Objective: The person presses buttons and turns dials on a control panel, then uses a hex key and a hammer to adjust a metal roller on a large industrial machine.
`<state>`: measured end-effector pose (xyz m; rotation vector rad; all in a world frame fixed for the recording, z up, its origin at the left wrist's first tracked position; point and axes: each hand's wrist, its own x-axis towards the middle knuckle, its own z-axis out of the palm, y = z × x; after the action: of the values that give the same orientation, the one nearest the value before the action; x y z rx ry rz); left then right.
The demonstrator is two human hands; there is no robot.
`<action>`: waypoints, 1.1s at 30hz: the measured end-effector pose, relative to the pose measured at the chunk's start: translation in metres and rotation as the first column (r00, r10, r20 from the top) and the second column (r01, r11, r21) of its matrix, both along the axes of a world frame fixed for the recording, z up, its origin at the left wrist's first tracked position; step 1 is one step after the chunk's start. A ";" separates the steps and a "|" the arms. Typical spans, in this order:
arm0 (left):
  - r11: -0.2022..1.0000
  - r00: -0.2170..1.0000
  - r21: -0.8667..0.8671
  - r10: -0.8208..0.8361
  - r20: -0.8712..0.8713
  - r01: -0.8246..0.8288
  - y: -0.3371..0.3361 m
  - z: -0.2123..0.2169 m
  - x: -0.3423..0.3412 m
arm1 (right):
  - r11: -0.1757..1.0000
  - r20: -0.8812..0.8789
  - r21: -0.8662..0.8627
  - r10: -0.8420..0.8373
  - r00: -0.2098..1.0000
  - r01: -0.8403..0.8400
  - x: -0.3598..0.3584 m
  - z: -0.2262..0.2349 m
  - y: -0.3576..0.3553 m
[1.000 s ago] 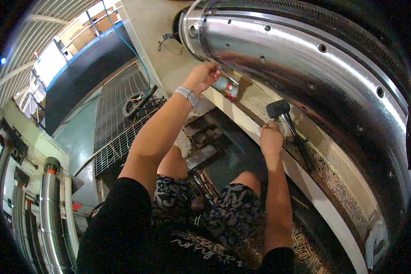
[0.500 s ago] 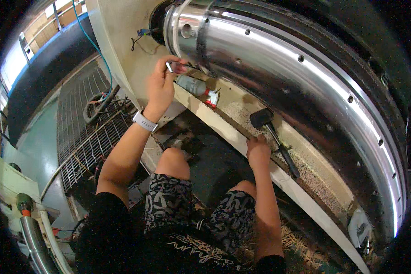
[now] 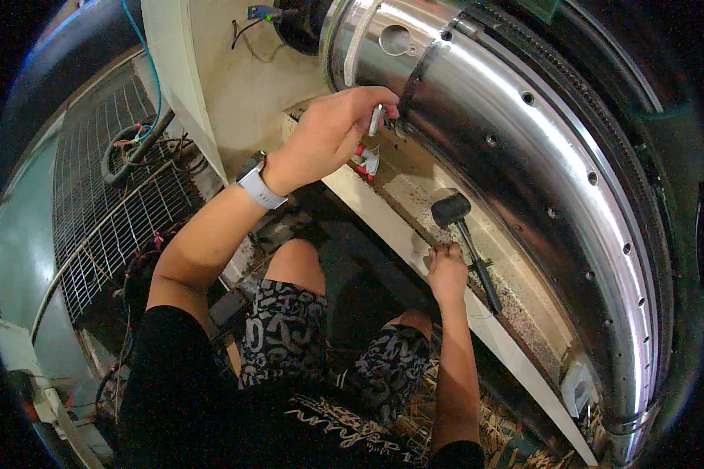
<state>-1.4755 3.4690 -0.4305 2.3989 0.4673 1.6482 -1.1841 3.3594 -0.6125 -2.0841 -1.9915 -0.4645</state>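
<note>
My left hand [image 3: 340, 125] is raised against the lower left part of a large shiny metal cylinder [image 3: 516, 117]. Its fingers are closed round a small tool with a flat silvery end [image 3: 376, 119]; the rest of the tool is hidden. Under that wrist shows the red and white trigger head of a spray bottle [image 3: 367, 162], its body covered by my hand. My right hand [image 3: 448, 275] has its fingers curled over the rim of a cream trough [image 3: 391, 227]. Just beyond them lies a black rubber mallet [image 3: 451, 209], its handle slanting toward me.
A C-shaped grey metal piece [image 3: 577, 388] rests at the trough's near right end. Left of me are a wire mesh grating [image 3: 102, 180], a teal hose [image 3: 150, 70] and loose cables. A cream upright panel [image 3: 181, 86] stands beside the cylinder. Straw-like scraps litter the floor at lower right.
My left hand has moved right and nearer the cylinder's lower surface with the small tool, now covering the spray bottle's body. The view has shifted. My right hand stays on the trough rim.
</note>
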 end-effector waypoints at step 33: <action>0.352 0.581 -0.463 -0.462 0.670 0.814 0.017 0.011 -0.006 | 0.999 -0.064 -0.004 -0.035 0.997 0.035 -0.010 0.007 0.000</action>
<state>-1.4812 3.4863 -0.4199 1.2328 0.0048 1.1660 -1.1943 3.3589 -0.6053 -2.1117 -1.9239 -0.3955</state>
